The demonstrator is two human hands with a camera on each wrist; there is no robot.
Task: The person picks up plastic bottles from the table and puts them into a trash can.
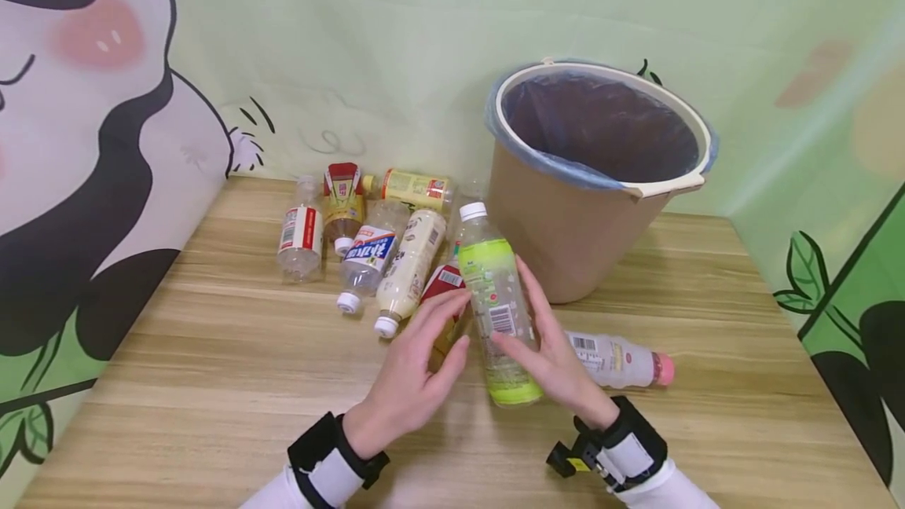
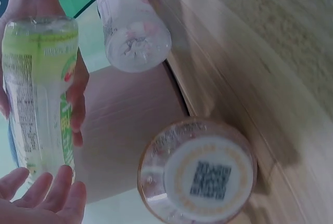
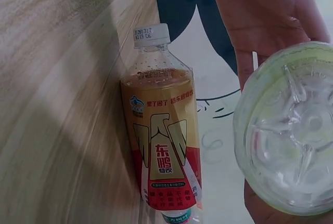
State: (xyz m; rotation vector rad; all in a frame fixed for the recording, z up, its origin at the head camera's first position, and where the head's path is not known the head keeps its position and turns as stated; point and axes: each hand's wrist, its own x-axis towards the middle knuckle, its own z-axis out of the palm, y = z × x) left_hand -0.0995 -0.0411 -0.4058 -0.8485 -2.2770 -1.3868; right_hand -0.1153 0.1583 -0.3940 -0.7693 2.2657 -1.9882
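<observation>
A clear plastic drink bottle (image 1: 499,289) with lime-green label bands and a white cap is held off the table, tilted slightly. My right hand (image 1: 555,348) grips it, thumb across the front and fingers round the far side. Beside its other side is my left hand (image 1: 410,383), fingers loosely bent and holding nothing; whether the fingertips touch the bottle I cannot tell. Behind the left hand lies a red and gold drink bottle (image 3: 162,141), partly hidden in the head view. A bottle with a pink cap (image 1: 622,361) lies right of the right hand.
A tan bin (image 1: 566,218) lined with a bluish plastic bag stands at the back right. Several bottles lie left of it, among them a cream bottle (image 1: 412,269), a blue-labelled bottle (image 1: 371,250) and a yellow-labelled bottle (image 1: 417,187). A printed cloth hangs behind the wooden table (image 1: 212,383).
</observation>
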